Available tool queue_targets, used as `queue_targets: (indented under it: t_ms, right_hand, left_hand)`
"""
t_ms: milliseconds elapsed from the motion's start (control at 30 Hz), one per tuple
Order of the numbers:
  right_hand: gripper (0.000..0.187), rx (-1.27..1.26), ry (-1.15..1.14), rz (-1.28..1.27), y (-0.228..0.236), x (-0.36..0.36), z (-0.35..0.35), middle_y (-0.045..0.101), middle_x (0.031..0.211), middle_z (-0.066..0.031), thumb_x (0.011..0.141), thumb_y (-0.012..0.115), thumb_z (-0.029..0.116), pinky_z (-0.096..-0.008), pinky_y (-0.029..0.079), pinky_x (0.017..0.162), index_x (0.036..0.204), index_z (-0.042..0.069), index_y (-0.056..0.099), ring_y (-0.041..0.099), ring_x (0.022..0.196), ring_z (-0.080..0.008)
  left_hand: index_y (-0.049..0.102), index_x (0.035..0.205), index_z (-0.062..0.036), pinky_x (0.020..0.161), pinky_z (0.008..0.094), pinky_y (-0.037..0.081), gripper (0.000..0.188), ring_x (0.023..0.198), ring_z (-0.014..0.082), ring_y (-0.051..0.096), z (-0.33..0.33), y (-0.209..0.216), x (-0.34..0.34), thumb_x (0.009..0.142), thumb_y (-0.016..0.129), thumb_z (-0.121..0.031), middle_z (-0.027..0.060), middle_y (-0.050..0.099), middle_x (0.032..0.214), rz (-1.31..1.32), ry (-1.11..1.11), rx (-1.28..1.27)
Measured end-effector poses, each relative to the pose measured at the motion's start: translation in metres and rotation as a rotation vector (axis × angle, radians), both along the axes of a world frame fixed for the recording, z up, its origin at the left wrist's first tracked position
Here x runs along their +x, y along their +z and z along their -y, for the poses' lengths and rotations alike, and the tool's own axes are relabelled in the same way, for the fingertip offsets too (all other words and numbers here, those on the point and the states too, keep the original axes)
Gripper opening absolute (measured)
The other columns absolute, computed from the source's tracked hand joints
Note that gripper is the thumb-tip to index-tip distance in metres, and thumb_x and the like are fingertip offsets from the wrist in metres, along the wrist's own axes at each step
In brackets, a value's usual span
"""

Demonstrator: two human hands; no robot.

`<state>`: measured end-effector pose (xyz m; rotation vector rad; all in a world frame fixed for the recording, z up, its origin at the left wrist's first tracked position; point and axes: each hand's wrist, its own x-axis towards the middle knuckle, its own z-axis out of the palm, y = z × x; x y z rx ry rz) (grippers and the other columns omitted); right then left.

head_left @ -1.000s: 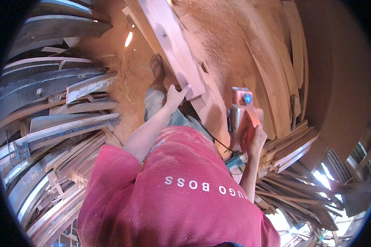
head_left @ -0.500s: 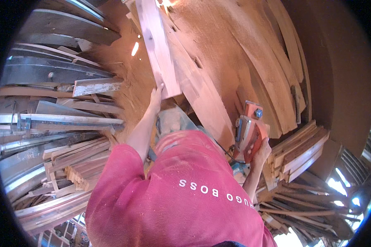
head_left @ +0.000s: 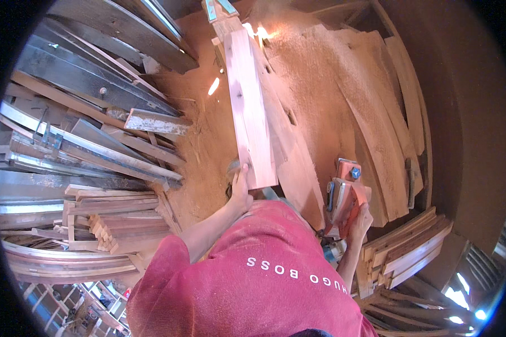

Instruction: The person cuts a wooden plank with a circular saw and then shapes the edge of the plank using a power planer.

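A long pale wooden beam (head_left: 248, 112) with a dark knot stretches away from me, its near end close to my body. My left hand (head_left: 241, 190) grips that end at its left edge, the thumb on top and the other fingers partly hidden. Off to the right, my right hand (head_left: 362, 218) is closed round the handle of an orange electric hand planer (head_left: 343, 205) with a blue knob. The planer is apart from the beam. Under and beside the beam lies a wider dusty board (head_left: 298, 168). A wooden block with teal parts (head_left: 222, 14) is at the beam's far end.
Stacked lumber (head_left: 132, 216) and long dark boards (head_left: 90, 84) crowd the left. Wide sawdust-covered planks (head_left: 371, 106) lie at the right, with a pile of short boards (head_left: 410, 250) nearer me. Sawdust (head_left: 208, 135) covers the ground.
The beam's near end has come closer to my body, with my left hand still gripping it. The whole view has also shifted. My right hand keeps hold of the planer at the right.
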<state>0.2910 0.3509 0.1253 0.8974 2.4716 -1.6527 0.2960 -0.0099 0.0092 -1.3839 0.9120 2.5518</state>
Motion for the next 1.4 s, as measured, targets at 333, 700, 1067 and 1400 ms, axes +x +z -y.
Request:
queue_targets:
  t_ms: [333,700,1067,1400]
  right_hand:
    - [0.058,-0.099,-0.007,0.002,0.006,-0.018,0.002,0.042,0.060,0.0031,0.106,0.048,0.047,-0.0293,0.030,0.052,0.063,0.007,0.042,0.038,0.057,-0.0089]
    - [0.058,0.134,0.114,-0.207,-0.023,-0.008,-0.029,0.043,0.056,0.0031,0.104,0.050,0.049,-0.0283,0.031,0.049,0.063,0.008,0.045,0.038,0.053,-0.0083]
    - [0.056,-0.086,0.001,-0.054,0.027,-0.020,0.010,0.044,0.053,0.0005,0.104,0.050,0.051,-0.0291,0.034,0.038,0.064,0.011,0.044,0.042,0.041,-0.0113]
    - [0.054,-0.080,0.071,0.001,0.005,-0.010,-0.014,0.055,0.068,0.0001,0.103,0.049,0.054,-0.0253,0.038,0.046,0.087,0.004,0.062,0.050,0.055,-0.0090]
  left_hand:
    - [0.052,0.137,-0.0167,0.092,0.0506,0.054,0.051,0.115,0.0271,0.061,0.006,0.076,-0.100,0.097,0.058,-0.048,0.0067,0.062,0.128,-0.015,-0.021,0.135]
    - [0.049,0.128,0.0040,0.106,0.0463,0.054,0.036,0.117,0.0350,0.061,0.075,0.211,-0.215,0.107,0.043,-0.024,0.0237,0.057,0.128,-0.816,0.333,0.138]
    - [0.050,0.129,0.0002,0.105,0.0391,0.055,0.036,0.120,0.0282,0.060,0.058,0.210,-0.230,0.105,0.053,-0.027,0.0177,0.059,0.128,-0.919,0.387,0.131]
    - [0.050,0.133,0.0010,0.110,0.0446,0.049,0.044,0.123,0.0358,0.059,0.057,0.201,-0.230,0.105,0.052,-0.033,0.0224,0.054,0.135,-0.906,0.365,0.101]
